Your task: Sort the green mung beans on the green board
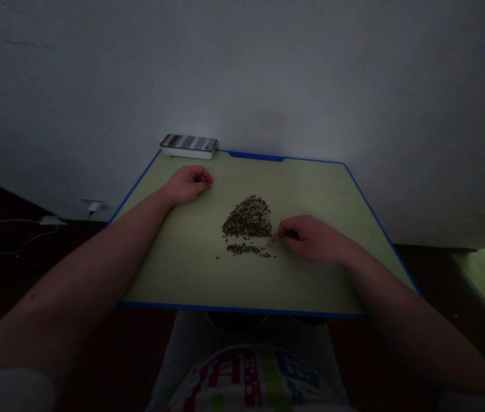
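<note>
Lower centre: blue-edged table (174, 274) showing bare surface along its near edge. Right hand (311, 237) pinching what may be tweezers (273, 240), tips touching the small seed pile (247, 218) mid-frame. Farther, upper left: left hand (189, 183) resting loosely curled, holding nothing. Phone (189, 143) lying at the far edge.

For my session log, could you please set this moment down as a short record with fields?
surface: pale green table with blue edge, against a white wall
left hand: left hand loosely curled, resting on the table, holding nothing visible
right hand: right hand pinching thin tweezers, tips at the heap's edge
heap: large pile of small dark beans
separated: small group of beans in front of the pile
far corner: phone lying on a white block
lighting: dim
</note>
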`<state>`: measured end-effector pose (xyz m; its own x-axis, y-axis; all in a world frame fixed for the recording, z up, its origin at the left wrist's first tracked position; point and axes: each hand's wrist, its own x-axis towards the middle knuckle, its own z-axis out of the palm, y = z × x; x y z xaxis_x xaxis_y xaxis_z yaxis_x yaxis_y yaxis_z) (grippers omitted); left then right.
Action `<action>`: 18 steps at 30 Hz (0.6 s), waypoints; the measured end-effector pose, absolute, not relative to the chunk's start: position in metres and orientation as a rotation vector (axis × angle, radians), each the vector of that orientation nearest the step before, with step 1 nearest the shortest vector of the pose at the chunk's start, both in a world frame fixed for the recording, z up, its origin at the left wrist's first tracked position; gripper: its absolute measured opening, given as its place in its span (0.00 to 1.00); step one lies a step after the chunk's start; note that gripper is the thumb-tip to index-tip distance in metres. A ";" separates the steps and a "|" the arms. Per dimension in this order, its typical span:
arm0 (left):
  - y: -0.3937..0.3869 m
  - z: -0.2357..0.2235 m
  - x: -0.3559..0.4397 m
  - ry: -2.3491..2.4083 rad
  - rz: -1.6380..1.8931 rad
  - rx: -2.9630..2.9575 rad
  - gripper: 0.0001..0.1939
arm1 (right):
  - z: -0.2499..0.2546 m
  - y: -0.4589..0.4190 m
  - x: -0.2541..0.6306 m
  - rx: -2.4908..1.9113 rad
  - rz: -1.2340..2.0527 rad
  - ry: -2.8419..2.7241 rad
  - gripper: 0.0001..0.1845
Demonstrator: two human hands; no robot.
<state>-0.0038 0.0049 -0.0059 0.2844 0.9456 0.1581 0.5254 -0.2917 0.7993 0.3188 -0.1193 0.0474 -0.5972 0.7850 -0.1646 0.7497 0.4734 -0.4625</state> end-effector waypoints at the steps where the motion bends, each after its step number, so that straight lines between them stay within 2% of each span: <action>1: 0.004 -0.005 -0.003 1.318 0.861 1.928 0.10 | 0.047 -0.119 0.319 -1.373 0.766 -2.634 0.07; 18: 0.004 -0.003 -0.003 1.339 0.845 1.945 0.10 | 0.043 -0.118 0.319 -1.267 0.836 -2.646 0.08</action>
